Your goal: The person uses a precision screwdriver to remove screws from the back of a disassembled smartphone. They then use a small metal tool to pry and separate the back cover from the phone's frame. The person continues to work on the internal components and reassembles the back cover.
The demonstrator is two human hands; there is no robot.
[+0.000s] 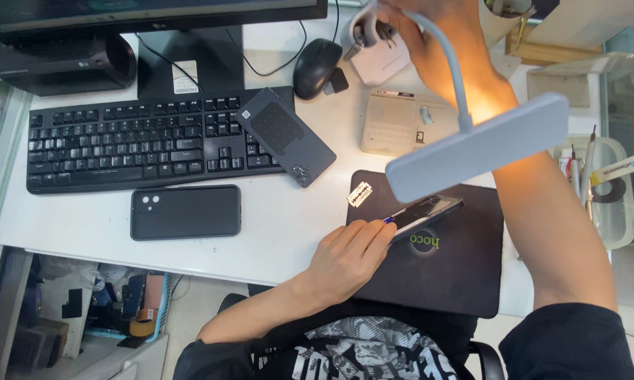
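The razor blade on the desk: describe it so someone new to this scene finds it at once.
Start at the black mat on the white desk by the person's left hand. Just off the mat's top left corner lies the razor blade, flat on the desk. It is the only small, thin, silvery piece there, far smaller than the phones around it.

Head view, single: you look steeply down from your own head onto the white desk [289, 232], close range. Keyboard [148, 141] upper left of frame, black mat [450, 274] lower right, your lap at bottom edge.
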